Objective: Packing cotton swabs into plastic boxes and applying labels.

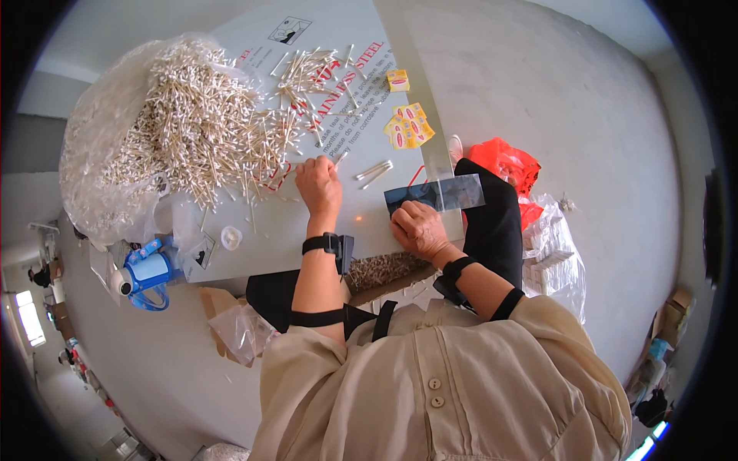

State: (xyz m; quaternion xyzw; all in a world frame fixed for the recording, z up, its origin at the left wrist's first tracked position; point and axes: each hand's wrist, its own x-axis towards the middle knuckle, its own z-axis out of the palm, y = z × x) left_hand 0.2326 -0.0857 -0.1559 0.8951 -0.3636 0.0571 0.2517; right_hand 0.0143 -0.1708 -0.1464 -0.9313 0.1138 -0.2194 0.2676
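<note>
A big heap of cotton swabs (201, 107) spills from a clear plastic bag (96, 184) across the left of the table. At the heap's right edge, my left hand (317, 184) is closed, with a cotton swab (340, 158) showing at its fingertips. My right hand (419, 229) has its fingers curled together at the lower edge of a dark, shiny plastic strip (453, 192), which juts past the table's right edge over my leg. A few loose swabs (374, 174) lie between my hands. Farther off are small yellow packets (409, 127) and a yellow box (397, 81).
A small white round lid (231, 238) sits near the table's front edge. At the left corner is a blue-and-white bottle (147, 270) with a strap. An open carton of swabs (384, 269) is below the front edge. Red plastic bags (503, 165) and clear-wrapped packs (550, 242) stand right.
</note>
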